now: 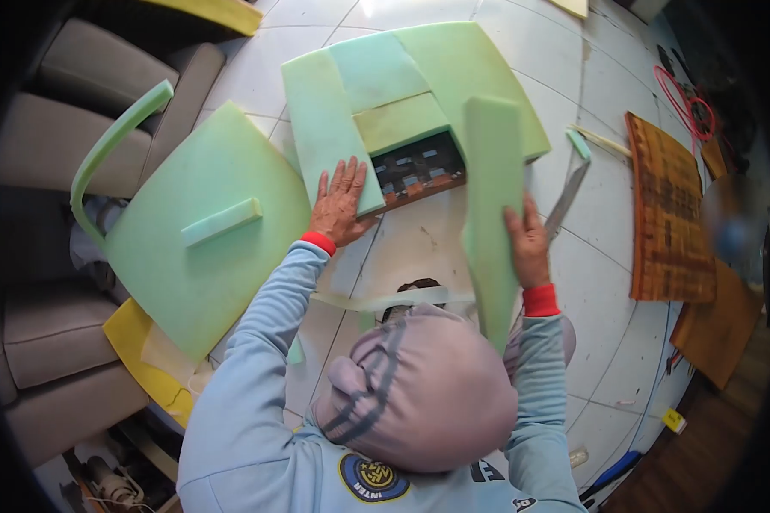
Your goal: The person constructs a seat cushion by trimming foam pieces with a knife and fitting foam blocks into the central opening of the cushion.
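My left hand (342,203) lies flat with its fingers apart on the near left corner of a foam-covered seat panel (321,120). This panel is made of several pale green foam pieces, and a gap in it shows dark webbing (415,167) over a wooden frame. A long green foam strip (494,162) stands at the panel's right side, tilted toward me. My right hand (529,244) grips its right edge, with the thumb hidden from view. Just right of that hand, a long blade with a pale green handle (578,144) lies on the floor.
A large green foam sheet (188,299) lies on the left, bearing a short foam block (222,222). A curved foam strip (85,171) rises beside the grey sofa (68,350). Wooden panels (669,209) and a red cable (689,107) are on the right of the tiled floor (603,325).
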`<state>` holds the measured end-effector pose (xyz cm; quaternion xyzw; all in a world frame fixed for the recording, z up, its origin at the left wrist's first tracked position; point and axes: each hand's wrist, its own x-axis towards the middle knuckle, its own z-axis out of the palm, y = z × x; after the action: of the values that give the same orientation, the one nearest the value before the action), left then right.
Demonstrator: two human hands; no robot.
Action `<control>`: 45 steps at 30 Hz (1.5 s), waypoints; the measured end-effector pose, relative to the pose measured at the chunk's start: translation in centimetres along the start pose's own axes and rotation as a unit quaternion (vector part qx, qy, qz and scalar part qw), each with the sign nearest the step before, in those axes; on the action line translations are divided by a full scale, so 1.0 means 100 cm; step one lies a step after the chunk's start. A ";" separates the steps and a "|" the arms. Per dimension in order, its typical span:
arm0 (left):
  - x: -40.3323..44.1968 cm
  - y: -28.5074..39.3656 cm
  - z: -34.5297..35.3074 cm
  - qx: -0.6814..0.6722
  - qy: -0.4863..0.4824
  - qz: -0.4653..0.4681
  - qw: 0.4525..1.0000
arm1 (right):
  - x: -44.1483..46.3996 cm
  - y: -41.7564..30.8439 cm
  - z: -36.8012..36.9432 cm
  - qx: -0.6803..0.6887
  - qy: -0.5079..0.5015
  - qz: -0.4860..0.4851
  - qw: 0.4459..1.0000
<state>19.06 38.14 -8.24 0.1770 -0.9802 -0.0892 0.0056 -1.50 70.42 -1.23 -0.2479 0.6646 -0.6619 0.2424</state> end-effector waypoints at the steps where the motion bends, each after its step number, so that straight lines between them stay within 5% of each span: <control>1: -0.001 0.006 -0.005 -0.014 0.001 0.001 1.000 | 0.004 0.016 0.022 0.021 -0.019 0.016 0.999; 7: 0.000 0.008 -0.005 -0.016 0.033 -0.011 0.999 | 0.007 0.068 0.094 -0.035 -0.100 0.102 0.989; 11: 0.001 0.013 -0.004 -0.075 0.058 -0.019 0.995 | 0.002 0.051 0.095 0.025 -0.014 0.108 0.994; 12: 0.001 0.020 -0.008 -0.187 0.048 -0.028 0.981 | 0.003 0.044 0.098 0.039 -0.005 0.091 0.995; 15: 0.003 0.054 -0.029 -0.512 0.015 -0.007 0.859 | 0.007 0.012 0.108 0.042 0.013 0.049 0.998; 18: 0.006 0.107 -0.069 -0.698 0.054 0.000 0.714 | 0.025 -0.011 0.119 -0.023 0.051 -0.072 0.996; 19: 0.009 0.116 -0.070 -0.659 0.122 -0.022 0.742 | 0.036 -0.012 0.130 0.032 0.124 -0.128 0.984; 22: 0.020 0.092 -0.088 -0.670 0.004 -0.100 0.735 | 0.056 -0.035 0.154 0.194 0.231 -0.071 0.951; 23: 0.027 0.079 -0.089 -0.656 -0.021 -0.077 0.750 | 0.060 -0.023 0.161 0.178 0.226 -0.044 0.957; 25: 0.034 0.064 -0.096 -0.453 0.102 -0.014 0.886 | 0.060 -0.002 0.175 0.162 0.230 0.004 0.960; 28: 0.038 0.031 -0.114 -0.433 -0.053 -0.062 0.898 | 0.045 0.043 0.185 0.215 0.183 0.104 0.954; 32: 0.026 -0.002 -0.057 -0.390 -0.110 -0.090 0.910 | 0.033 0.045 0.177 0.259 0.081 0.316 0.909; 35: 0.021 0.010 -0.056 -0.404 -0.090 -0.074 0.907 | 0.034 0.068 0.170 0.160 0.086 0.246 0.952; 37: 0.018 0.034 -0.076 -0.378 -0.133 -0.099 0.911 | 0.044 0.069 0.157 0.150 0.192 0.104 0.964; 39: 0.005 0.057 -0.049 -0.464 -0.143 -0.058 0.872 | 0.060 0.033 0.129 0.143 0.211 0.052 0.966; 41: 0.000 0.089 -0.014 -0.495 -0.074 -0.052 0.864 | 0.070 0.018 0.094 0.064 0.105 0.029 0.992; 44: -0.003 0.116 -0.012 -0.559 -0.134 -0.123 0.809 | 0.076 0.026 0.057 -0.008 0.011 0.034 0.999; 45: -0.006 0.124 -0.012 -0.600 -0.117 -0.130 0.781 | 0.071 0.020 0.047 0.033 -0.001 0.104 0.994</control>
<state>15.36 49.60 -4.83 0.2516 -0.6898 -0.6787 -0.0157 -3.85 62.19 -3.20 -0.1695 0.6643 -0.6546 0.3186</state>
